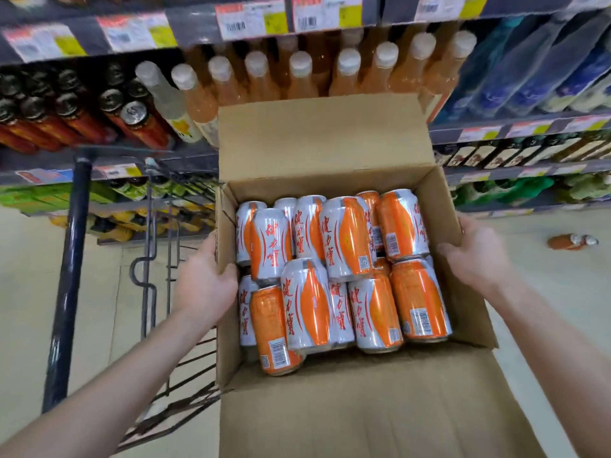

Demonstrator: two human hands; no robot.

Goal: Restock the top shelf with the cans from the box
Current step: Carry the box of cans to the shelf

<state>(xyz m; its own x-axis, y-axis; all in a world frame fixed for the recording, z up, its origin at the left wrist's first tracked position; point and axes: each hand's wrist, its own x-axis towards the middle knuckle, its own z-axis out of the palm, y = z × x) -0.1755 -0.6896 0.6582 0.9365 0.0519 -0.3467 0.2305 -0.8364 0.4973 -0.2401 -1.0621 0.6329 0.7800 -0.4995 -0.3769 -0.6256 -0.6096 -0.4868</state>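
Only arms and hands show. The slender left forearm and the slender right forearm are uncovered from wrist to the picture's edge. The bare left hand and bare right hand are uncovered too; nails are too blurred to tell.

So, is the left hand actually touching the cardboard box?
Touching. The head view shows the left hand against the left wall of the cardboard box, its thumb hooked over the rim beside the cans.
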